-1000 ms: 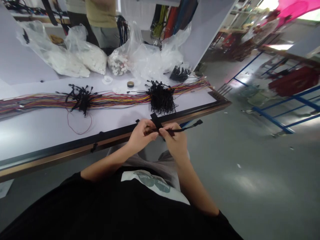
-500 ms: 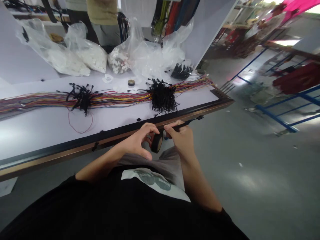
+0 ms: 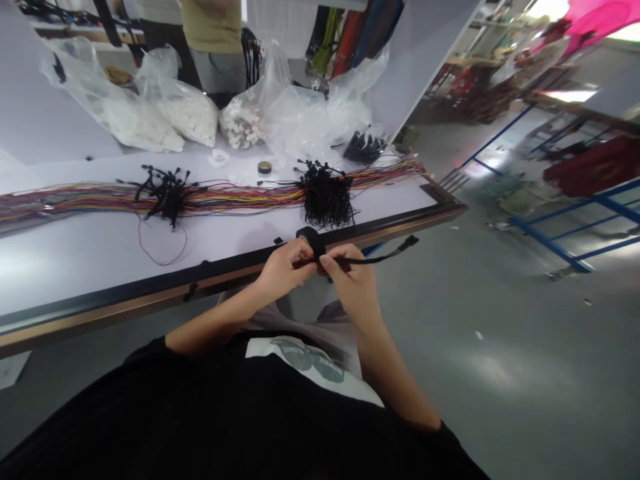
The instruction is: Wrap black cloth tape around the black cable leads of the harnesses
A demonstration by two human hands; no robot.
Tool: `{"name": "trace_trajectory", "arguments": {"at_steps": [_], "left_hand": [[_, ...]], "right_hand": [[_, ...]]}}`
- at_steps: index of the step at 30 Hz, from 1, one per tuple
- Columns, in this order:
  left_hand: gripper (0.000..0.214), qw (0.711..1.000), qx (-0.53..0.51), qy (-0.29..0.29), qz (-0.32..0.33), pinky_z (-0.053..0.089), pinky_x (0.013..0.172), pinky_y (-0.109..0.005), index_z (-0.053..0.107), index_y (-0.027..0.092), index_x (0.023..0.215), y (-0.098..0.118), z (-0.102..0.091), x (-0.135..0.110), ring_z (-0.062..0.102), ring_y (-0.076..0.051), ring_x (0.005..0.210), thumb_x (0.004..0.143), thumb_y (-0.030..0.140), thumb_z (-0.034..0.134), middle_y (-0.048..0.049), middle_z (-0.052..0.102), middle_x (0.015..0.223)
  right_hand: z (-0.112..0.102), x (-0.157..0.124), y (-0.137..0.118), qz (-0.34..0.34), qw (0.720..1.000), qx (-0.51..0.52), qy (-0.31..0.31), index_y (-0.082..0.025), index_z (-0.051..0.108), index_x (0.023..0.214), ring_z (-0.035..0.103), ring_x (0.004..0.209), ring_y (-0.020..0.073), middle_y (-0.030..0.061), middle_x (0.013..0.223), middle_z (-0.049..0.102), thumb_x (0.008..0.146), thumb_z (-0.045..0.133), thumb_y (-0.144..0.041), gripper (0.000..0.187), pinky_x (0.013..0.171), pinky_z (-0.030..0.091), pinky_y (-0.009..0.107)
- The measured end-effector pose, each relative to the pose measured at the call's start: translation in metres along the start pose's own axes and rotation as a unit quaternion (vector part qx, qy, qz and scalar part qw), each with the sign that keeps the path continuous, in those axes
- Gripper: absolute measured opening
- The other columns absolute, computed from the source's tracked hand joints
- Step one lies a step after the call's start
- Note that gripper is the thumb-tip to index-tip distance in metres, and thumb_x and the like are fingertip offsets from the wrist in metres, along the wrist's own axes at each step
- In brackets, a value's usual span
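Note:
My right hand pinches a black taped wire cable, whose loose end with a connector sticks out to the right. Thumb and fingers of my left hand are closed on the same cable, close beside the right fingertips. Between the hands, on the far side of the cable, is a roll of black tape, joined to the cable at the fingertips. The fingers partly hide the wrapped spot. Both hands are over the table's front edge.
A long bundle of coloured wires with black connector clusters lies along the table. Another tape roll sits behind it. Plastic bags of white parts line the back. A blue-framed rack stands at right.
The tape roll has gone from hanging below the cable to its far side, above it. My left hand, spread around the roll before, has closed on the cable. The cable's free end has swung outward.

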State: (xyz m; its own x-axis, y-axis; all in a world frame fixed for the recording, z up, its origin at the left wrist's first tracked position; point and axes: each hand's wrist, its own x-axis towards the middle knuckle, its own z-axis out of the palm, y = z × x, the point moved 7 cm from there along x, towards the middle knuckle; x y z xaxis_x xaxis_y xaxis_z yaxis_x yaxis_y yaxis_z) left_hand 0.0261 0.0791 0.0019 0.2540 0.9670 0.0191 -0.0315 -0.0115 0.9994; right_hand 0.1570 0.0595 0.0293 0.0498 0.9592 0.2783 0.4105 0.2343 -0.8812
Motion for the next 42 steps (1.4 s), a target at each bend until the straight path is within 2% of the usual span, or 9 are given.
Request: {"name": "trace_trajectory", "arguments": {"at_steps": [5, 12, 16, 20, 24, 26, 30, 35, 42], "left_hand": [[0.055, 0.967, -0.192, -0.130, -0.110, 0.046, 0.045, -0.023, 0.049, 0.015, 0.090, -0.013, 0.011, 0.009, 0.056, -0.010, 0.050, 0.056, 0.051, 0.074, 0.0025, 0.057, 0.065], [0.053, 0.924, -0.244, -0.202, -0.213, 0.043, 0.043, -0.022, 0.058, 0.014, 0.078, -0.039, 0.018, 0.009, 0.059, -0.013, 0.050, 0.057, 0.061, 0.070, -0.0020, 0.062, 0.062], [0.049, 0.957, -0.245, -0.099, -0.121, 0.046, 0.057, -0.023, 0.058, 0.013, 0.078, -0.031, 0.008, 0.012, 0.060, -0.012, 0.063, 0.053, 0.050, 0.076, -0.0018, 0.063, 0.070], [0.054, 0.996, -0.088, -0.004, 0.022, 0.048, 0.076, -0.032, 0.056, 0.014, 0.088, -0.012, -0.008, 0.002, 0.059, -0.018, 0.082, 0.050, 0.044, 0.079, -0.0037, 0.061, 0.084], [0.072, 0.974, 0.138, -0.095, 0.153, 0.042, 0.093, -0.041, 0.055, 0.018, 0.099, 0.007, -0.002, -0.018, 0.051, -0.026, 0.105, 0.037, 0.038, 0.085, -0.0083, 0.056, 0.109], [0.061, 0.962, 0.163, -0.145, 0.163, 0.043, 0.091, -0.040, 0.056, 0.018, 0.096, 0.007, 0.001, -0.021, 0.051, -0.025, 0.103, 0.046, 0.045, 0.080, -0.0086, 0.055, 0.109], [0.029, 0.983, 0.072, -0.127, 0.111, 0.045, 0.073, -0.029, 0.054, 0.016, 0.077, 0.000, 0.000, -0.006, 0.052, -0.014, 0.075, 0.076, 0.045, 0.055, -0.0031, 0.055, 0.081], [0.022, 0.990, -0.006, -0.143, 0.015, 0.040, 0.062, -0.021, 0.052, 0.014, 0.076, -0.009, 0.012, 0.009, 0.048, -0.008, 0.063, 0.069, 0.032, 0.063, 0.0020, 0.053, 0.069], [0.009, 0.959, 0.231, -0.079, 0.143, 0.038, 0.060, -0.022, 0.050, 0.016, 0.070, 0.014, 0.007, 0.001, 0.047, -0.009, 0.062, 0.072, 0.018, 0.059, 0.0030, 0.051, 0.067]], "right_hand": [[0.004, 0.000, -0.006, -0.072, 0.997, -0.027, -0.002, -0.022, 0.055, 0.063, 0.057, 0.063, 0.0143, -0.0018, 0.064, 0.061, 0.074, 0.061, -0.029, 0.014, 0.062, 0.045, 0.029], [0.003, -0.005, -0.004, -0.058, 0.998, -0.030, -0.011, -0.023, 0.058, 0.062, 0.062, 0.068, 0.0170, 0.0000, 0.069, 0.068, 0.072, 0.063, -0.033, 0.016, 0.066, 0.047, 0.031], [0.003, -0.006, 0.011, 0.029, 0.999, 0.012, -0.005, -0.021, 0.055, 0.061, 0.060, 0.060, 0.0154, -0.0012, 0.060, 0.065, 0.071, 0.063, -0.036, 0.020, 0.061, 0.046, 0.030], [0.006, -0.004, 0.033, 0.117, 0.984, 0.133, 0.026, -0.021, 0.049, 0.060, 0.052, 0.044, 0.0119, -0.0047, 0.048, 0.057, 0.069, 0.063, -0.044, 0.029, 0.050, 0.043, 0.026], [-0.001, 0.000, 0.038, 0.119, 0.982, 0.134, 0.065, -0.021, 0.049, 0.058, 0.049, 0.043, 0.0100, -0.0059, 0.047, 0.054, 0.068, 0.064, -0.041, 0.028, 0.050, 0.041, 0.025], [-0.005, 0.001, 0.032, 0.099, 0.988, 0.099, 0.058, -0.020, 0.051, 0.057, 0.051, 0.048, 0.0103, -0.0052, 0.050, 0.056, 0.068, 0.064, -0.039, 0.025, 0.054, 0.041, 0.026], [-0.001, 0.002, 0.017, 0.068, 0.997, 0.025, -0.028, -0.020, 0.056, 0.057, 0.056, 0.059, 0.0132, -0.0024, 0.060, 0.062, 0.066, 0.065, -0.037, 0.021, 0.061, 0.042, 0.028], [-0.001, 0.002, 0.003, 0.046, 0.997, -0.063, -0.022, -0.020, 0.056, 0.058, 0.056, 0.061, 0.0144, -0.0017, 0.061, 0.063, 0.067, 0.064, -0.037, 0.021, 0.061, 0.041, 0.028], [0.002, -0.007, 0.010, 0.070, 0.994, -0.066, 0.047, -0.021, 0.054, 0.059, 0.056, 0.061, 0.0153, -0.0006, 0.060, 0.062, 0.070, 0.061, -0.045, 0.028, 0.064, 0.042, 0.029]]}}
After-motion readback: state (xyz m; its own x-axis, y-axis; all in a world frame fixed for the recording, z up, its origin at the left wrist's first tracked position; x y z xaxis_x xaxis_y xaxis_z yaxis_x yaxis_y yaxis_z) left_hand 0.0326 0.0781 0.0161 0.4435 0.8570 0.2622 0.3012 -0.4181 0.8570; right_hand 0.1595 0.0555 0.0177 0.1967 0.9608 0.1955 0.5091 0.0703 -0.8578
